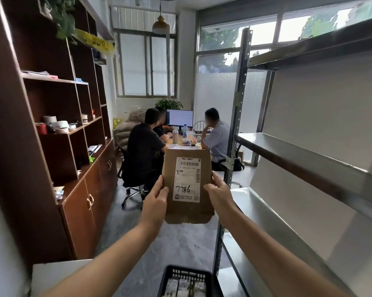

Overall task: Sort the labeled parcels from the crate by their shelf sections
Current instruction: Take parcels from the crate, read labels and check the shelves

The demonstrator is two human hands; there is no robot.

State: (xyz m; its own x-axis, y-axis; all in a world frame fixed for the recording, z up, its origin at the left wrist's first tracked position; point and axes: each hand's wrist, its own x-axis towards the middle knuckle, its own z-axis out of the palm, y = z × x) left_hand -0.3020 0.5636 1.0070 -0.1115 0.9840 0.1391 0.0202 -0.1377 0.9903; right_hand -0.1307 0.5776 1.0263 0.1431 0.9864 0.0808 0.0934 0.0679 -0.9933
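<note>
Packets (184,286) are seen in the black crate (186,272) below the cardboard parcel (187,211), so most sorting is judged to remain. The parcel is gripped at its side edges by the left hand (157,200) and right hand (218,192), its label (187,179) marked 7786. No parcel is seen on the metal shelving (298,151) right of it; a wooden cabinet (52,125) stands left, seated people (144,144) beyond, grey floor (176,241) beneath.

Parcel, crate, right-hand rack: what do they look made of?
Parcel: brown cardboard or stiff kraft board by the look, matte, with folded flap edges and a white paper label.
Crate: probably black moulded plastic, given the slotted lattice rim and slight sheen.
Rack: painted or galvanised steel, I'd guess. The smooth grey shelves reflect window light, and the upright is punched with holes.
</note>
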